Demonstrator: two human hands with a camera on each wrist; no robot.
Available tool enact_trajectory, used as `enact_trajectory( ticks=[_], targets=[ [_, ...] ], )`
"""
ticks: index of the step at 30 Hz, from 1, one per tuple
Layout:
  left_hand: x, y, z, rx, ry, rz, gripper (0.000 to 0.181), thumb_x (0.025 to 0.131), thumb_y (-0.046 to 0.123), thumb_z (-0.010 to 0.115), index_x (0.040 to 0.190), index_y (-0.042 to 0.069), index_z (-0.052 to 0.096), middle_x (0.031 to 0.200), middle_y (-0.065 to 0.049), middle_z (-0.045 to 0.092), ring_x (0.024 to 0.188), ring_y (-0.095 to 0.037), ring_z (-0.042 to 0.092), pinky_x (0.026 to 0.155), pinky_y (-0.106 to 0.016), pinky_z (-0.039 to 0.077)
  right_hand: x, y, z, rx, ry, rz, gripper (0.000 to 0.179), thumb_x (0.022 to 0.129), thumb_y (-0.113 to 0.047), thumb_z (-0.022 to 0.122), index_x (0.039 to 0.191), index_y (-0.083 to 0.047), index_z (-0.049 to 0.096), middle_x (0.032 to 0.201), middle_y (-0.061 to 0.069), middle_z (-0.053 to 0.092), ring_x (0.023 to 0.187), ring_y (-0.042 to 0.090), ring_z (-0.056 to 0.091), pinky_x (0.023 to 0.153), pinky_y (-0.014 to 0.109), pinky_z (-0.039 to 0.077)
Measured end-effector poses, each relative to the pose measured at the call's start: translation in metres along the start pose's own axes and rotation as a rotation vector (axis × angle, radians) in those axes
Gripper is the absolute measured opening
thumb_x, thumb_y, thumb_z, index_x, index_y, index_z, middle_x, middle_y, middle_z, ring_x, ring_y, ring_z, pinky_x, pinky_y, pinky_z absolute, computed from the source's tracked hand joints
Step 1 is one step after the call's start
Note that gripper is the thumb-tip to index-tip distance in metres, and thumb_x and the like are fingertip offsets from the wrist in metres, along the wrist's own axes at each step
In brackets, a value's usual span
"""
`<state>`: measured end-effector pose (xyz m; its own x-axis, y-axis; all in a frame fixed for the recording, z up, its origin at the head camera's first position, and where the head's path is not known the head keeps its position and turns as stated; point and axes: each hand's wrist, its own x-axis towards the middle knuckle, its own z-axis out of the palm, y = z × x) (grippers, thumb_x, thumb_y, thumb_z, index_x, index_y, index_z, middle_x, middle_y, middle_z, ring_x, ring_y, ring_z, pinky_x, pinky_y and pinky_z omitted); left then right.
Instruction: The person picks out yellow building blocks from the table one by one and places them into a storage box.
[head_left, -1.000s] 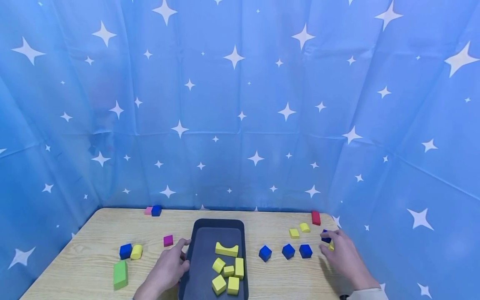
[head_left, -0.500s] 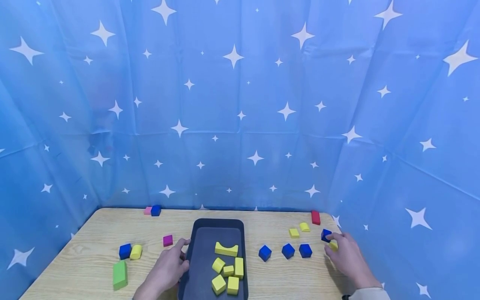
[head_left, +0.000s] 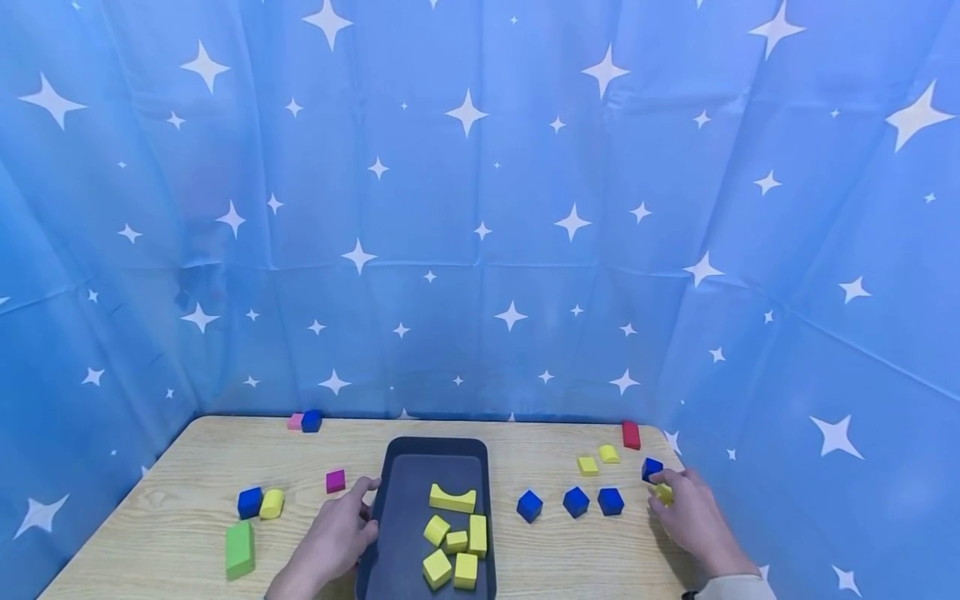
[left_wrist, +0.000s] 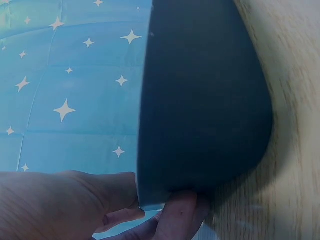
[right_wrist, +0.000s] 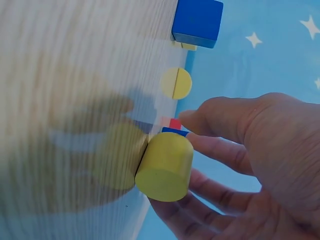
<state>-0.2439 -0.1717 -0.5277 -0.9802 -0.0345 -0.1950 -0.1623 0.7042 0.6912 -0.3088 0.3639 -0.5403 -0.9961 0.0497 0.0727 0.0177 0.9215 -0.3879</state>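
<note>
My left hand (head_left: 333, 533) is at the left side of a dark rectangular tray (head_left: 384, 475), its thumb and fingertips touching the rim and outer wall. Several yellow blocks, one of them an arch block (head_left: 453, 498), lie inside. At the right of the table, my right hand (head_left: 693, 517) reaches around a yellow cylinder (right_wrist: 167, 165). In the right wrist view the fingers pass behind this cylinder, while the thumb tip is close beside its upper end. A blue cube (head_left: 652, 470) sits just beyond the fingertips. The left wrist view shows mostly the tray's outer wall (left_wrist: 205, 100).
Three blue cubes, one at the middle (head_left: 576, 502), are lined up right of the tray. Behind them lie two small yellow blocks (head_left: 588, 466) and a red block (head_left: 632, 435). A green block (head_left: 240, 550) and a magenta block (head_left: 335, 481) are on the left. A starry curtain surrounds the table.
My right hand has drawn back slightly from the blue cube, which now shows more fully, and its fingers have settled around the yellow cylinder. The left hand and the tray stay put.
</note>
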Motion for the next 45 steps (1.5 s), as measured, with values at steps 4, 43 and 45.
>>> enact_trajectory(
  ticks=[4, 43, 45],
  targets=[
    [0.001, -0.001, 0.002, 0.004, 0.002, -0.014, 0.061, 0.108, 0.001, 0.075, 0.166, 0.003, 0.056, 0.112, -0.015, 0.079, 0.087, -0.024, 0.073, 0.067, -0.041, 0.071, 0.001, -0.001, 0.001, -0.004, -0.001, -0.011, 0.037, 0.101, -0.007, 0.085, 0.135, 0.005, 0.079, 0.127, 0.032, 0.072, 0.110, 0.041, 0.073, 0.098, 0.067, 0.068],
    [0.001, -0.001, 0.001, 0.032, 0.004, 0.009, 0.061, 0.107, 0.002, 0.075, 0.165, 0.002, 0.056, 0.110, -0.014, 0.079, 0.085, -0.022, 0.072, 0.066, -0.040, 0.070, -0.008, -0.032, -0.002, 0.040, 0.137, -0.141, 0.024, 0.101, 0.000, 0.083, 0.124, -0.003, 0.083, 0.122, 0.021, 0.076, 0.102, 0.030, 0.075, 0.088, 0.055, 0.071],
    [0.002, -0.001, 0.001, 0.033, 0.003, 0.007, 0.061, 0.107, 0.002, 0.076, 0.165, 0.002, 0.056, 0.110, -0.014, 0.079, 0.085, -0.023, 0.072, 0.066, -0.040, 0.070, -0.010, -0.039, -0.003, 0.035, 0.143, -0.149, 0.023, 0.101, -0.001, 0.084, 0.124, -0.005, 0.083, 0.122, 0.020, 0.076, 0.103, 0.031, 0.076, 0.090, 0.055, 0.072]
  ],
)
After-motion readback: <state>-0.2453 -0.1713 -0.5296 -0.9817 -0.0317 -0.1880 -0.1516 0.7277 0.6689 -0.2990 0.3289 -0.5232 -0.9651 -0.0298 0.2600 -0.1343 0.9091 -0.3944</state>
